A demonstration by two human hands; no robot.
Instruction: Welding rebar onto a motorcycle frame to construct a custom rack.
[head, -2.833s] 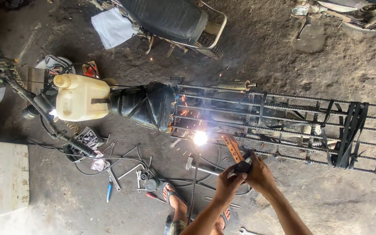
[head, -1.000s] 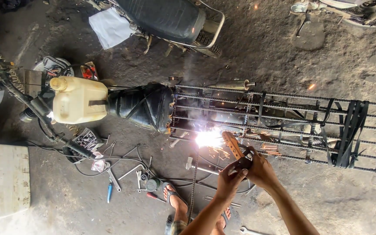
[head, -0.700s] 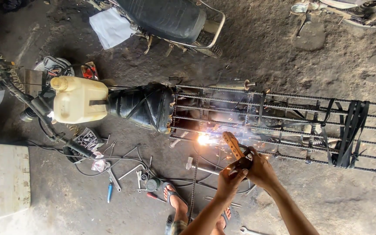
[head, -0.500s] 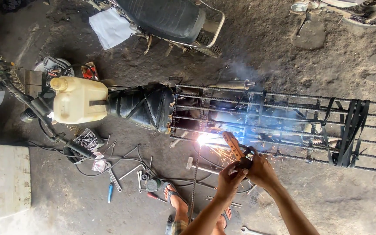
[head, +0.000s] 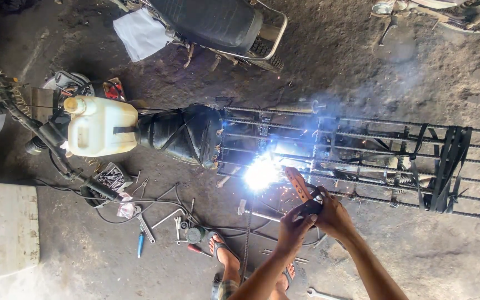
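Both hands meet low in the view and grip one tool together: the left hand (head: pixel 294 222) and the right hand (head: pixel 333 214) are closed around the dark grip of an electrode holder (head: pixel 301 189), whose reddish-brown jaw end points up and to the left, away from the hands. Just beyond its tip burns a white-blue welding arc (head: pixel 261 174), with small sparks falling on the ground near it and thin smoke above.

The arc sits on the near edge of a long rebar rack (head: pixel 362 158), a frame of ribbed steel bars that lies above the hands and stretches far to their right. Black rubber straps (head: pixel 445 166) are wound on its far right end. To the left of the hands, the rack joins a motorcycle lying across the view, with a seat wrapped in black (head: pixel 181 133) and a white plastic canister (head: pixel 98 125) further left.

The surface is a dirty concrete floor (head: pixel 418 250) (grey, stained, dusty). Down-left of the hands lie loose tools and black cable (head: pixel 156 214), and a foot in a sandal (head: pixel 226 255) stands just beside the forearms. A white-and-yellow block (head: pixel 4 230) is at far left. Well above the hands, another motorcycle (head: pixel 218 22) is parked with a white cloth (head: pixel 140 33) beside it.
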